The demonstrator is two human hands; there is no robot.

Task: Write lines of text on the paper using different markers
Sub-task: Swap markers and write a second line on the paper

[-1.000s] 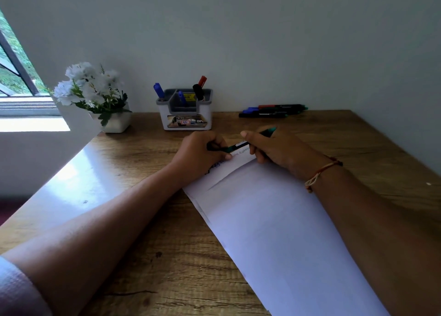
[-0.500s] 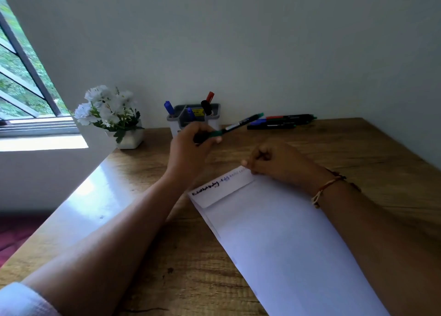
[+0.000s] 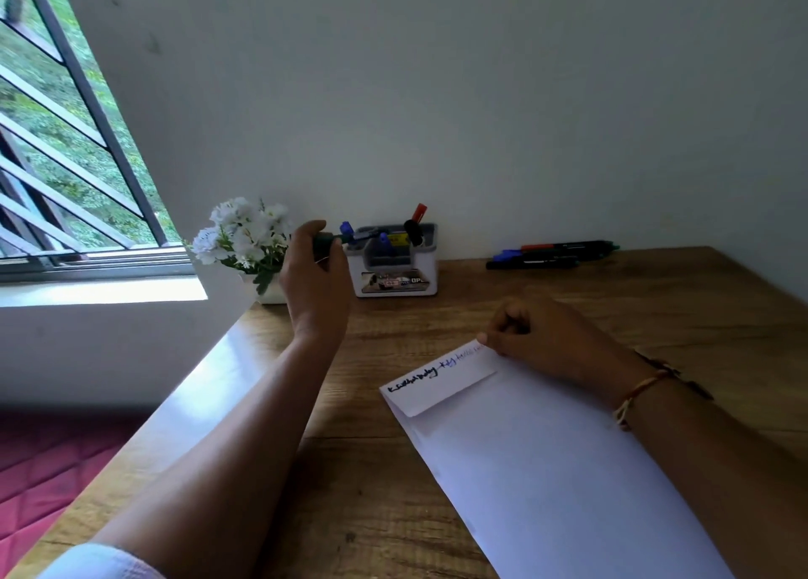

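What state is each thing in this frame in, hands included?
left hand: grips the green marker
green marker: held level, tip end at the marker holder
right hand: fingers curled, resting on the paper's top edge
paper: flat on the table, top strip folded over, one written line on it
marker holder: upright, markers standing in it
loose markers: lying by the wall
flower pot: upright

Left arm reaches from lower left to frame centre; left hand (image 3: 317, 268) upright, fingers curled round a marker (image 3: 336, 239). Right forearm enters from lower right; right hand (image 3: 540, 338) fisted, right of centre.
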